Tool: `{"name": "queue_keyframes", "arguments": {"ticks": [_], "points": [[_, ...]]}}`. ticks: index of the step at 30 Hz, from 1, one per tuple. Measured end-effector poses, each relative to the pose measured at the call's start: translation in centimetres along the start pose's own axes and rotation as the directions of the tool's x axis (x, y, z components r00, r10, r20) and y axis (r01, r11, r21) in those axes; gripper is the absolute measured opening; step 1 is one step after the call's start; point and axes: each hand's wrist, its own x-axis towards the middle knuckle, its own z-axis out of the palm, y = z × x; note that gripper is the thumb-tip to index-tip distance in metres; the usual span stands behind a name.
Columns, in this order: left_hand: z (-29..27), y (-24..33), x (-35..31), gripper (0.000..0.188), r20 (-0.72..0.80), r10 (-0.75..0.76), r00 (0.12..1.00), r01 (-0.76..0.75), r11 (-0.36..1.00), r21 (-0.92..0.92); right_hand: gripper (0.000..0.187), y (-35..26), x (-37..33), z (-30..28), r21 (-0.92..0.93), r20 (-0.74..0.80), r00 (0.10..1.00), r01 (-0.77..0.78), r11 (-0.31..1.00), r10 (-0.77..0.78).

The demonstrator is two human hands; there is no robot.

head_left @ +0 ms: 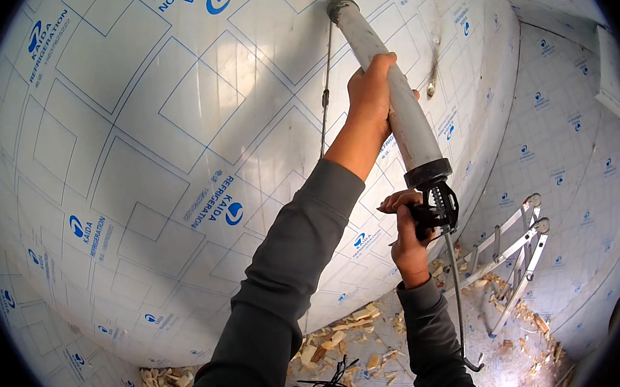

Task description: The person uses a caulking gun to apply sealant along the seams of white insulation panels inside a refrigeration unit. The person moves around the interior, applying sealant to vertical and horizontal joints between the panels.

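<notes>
A long grey caulking gun [410, 121] slants up to the left across the view, its dark tip close to a vertical seam [327, 65] in the film-covered wall panels. My left hand [374, 94] wraps around the middle of its barrel, thumb on top. Lower down, my right hand [409, 233] grips the black handle and trigger [434, 211]. From the back end, a thin metal rod [455, 297] with a hooked tip hangs down past my right forearm. Dark beads of material show along the seam. Whether the tip touches the wall I cannot tell.
White wall panels [172, 205] with blue-printed film fill the left and centre. A folding metal ladder [514, 258] stands on the floor at the right. Broken yellowish foam or wood scraps [343, 332] litter the floor along the wall's foot. A dirty smear [433, 73] marks the wall.
</notes>
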Motion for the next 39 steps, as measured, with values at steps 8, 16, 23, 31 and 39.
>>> {"name": "queue_keyframes", "arguments": {"ticks": [8, 16, 23, 31, 39], "points": [[-0.6, -0.6, -1.8, 0.049, -0.008, -0.001, 1.000, 0.000, 0.999, -0.040, 0.008, 0.4, -1.7, 0.3, -0.053, -0.025, 0.998, -0.055, 0.997, 0.054], [-2.7, -2.0, -3.3, 0.051, 0.009, -0.058, 0.998, 0.058, 0.998, 0.022, 0.006, 3.4, -5.0, -0.7, -0.002, 0.008, 0.995, -0.096, 0.995, 0.096], [-3.9, -3.3, -5.2, 0.051, -0.037, -0.095, 0.995, 0.096, 0.995, 0.038, 0.006, 4.6, -8.2, -1.0, -0.002, -0.043, 0.986, -0.161, 0.987, 0.160], [-5.4, -5.1, -6.8, 0.051, -0.030, -0.106, 0.994, 0.107, 0.994, 0.018, 0.007, 6.1, -11.3, -1.3, 0.014, -0.186, 0.967, -0.172, 0.985, 0.172], [-6.3, -6.2, -8.9, 0.053, -0.081, -0.143, 0.986, 0.146, 0.989, 0.029, 0.007, 6.0, -14.0, -1.4, 0.033, -0.251, 0.935, -0.251, 0.967, 0.251]]}}
